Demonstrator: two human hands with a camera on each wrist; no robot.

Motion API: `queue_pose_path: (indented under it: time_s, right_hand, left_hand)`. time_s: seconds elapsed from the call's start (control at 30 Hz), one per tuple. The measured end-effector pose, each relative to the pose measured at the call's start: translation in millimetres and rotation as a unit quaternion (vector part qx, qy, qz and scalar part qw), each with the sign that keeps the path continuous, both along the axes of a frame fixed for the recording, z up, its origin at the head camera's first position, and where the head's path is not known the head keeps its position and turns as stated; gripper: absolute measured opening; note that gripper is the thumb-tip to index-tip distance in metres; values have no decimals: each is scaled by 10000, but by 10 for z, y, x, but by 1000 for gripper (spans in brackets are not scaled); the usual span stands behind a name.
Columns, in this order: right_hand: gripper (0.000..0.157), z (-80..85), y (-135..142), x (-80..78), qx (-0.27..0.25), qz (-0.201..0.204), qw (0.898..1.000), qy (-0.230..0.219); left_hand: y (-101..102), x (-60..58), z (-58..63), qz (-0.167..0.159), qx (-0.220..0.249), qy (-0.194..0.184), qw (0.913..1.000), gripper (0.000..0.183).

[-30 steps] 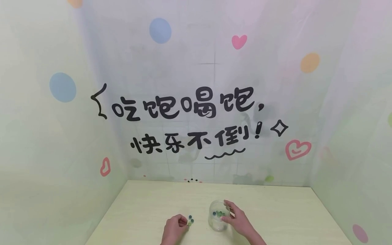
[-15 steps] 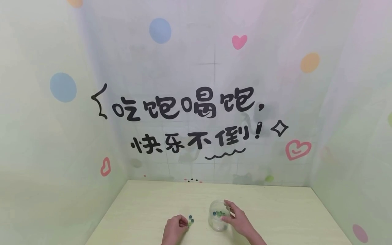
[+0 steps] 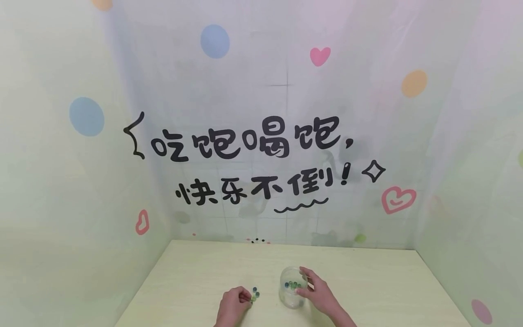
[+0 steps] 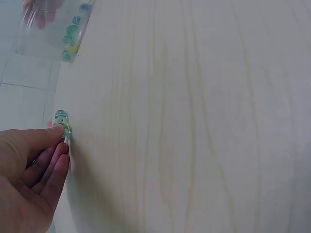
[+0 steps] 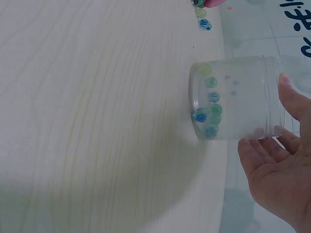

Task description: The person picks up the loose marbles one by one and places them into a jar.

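My left hand [image 3: 232, 305] is low over the table at a small group of glass marbles [image 3: 256, 294], blue and green. In the left wrist view its thumb and fingers pinch a green marble [image 4: 64, 130], with others close against it. To the right, my right hand [image 3: 321, 294] holds a clear plastic jar [image 3: 291, 300] near its rim. The jar stands upright on the table. Several green, blue and yellowish marbles [image 5: 214, 109] lie at its bottom in the right wrist view. Fingers cover part of the jar's right side in the head view.
The pale wood-grain table [image 3: 196, 272] reaches back to a printed curtain [image 3: 245, 91] with black lettering, dots and hearts. Similar curtain walls [image 3: 49, 190] close in both sides.
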State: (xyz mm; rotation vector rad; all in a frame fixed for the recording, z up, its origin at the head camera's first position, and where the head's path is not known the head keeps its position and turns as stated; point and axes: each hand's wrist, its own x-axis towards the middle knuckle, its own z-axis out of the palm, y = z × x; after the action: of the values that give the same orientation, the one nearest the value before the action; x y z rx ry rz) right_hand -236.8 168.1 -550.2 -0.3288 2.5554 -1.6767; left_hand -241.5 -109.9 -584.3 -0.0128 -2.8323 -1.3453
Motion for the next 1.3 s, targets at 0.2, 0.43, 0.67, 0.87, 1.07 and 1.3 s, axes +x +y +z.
queue_pose_path:
  time_s: [0.2,0.43,0.67,0.87,1.07,1.3]
  right_hand:
    - [69,0,7,12,-40,23,10000,66]
    - [70,-7,9,-14,-34,85,9999,41]
    - [71,2,14,-30,-39,84,10000,18]
    - [71,-45,26,4,-31,65,9999,-102]
    - [75,-69,30,5,14,102,9998,-148]
    - [74,-43,29,-27,40,109,9999,-121]
  left_hand:
    - [-15,10,5,-52,28,45,10000,16]
    - [-23,4,55,-30,50,96,9999,16]
    - [-15,-37,107,-76,34,234,9997,15]
    - [23,-16,168,-182,157,188,9995,12]
    - [67,-12,241,-313,253,356,9986,12]
    - [167,-37,375,-524,423,642,9957,11]
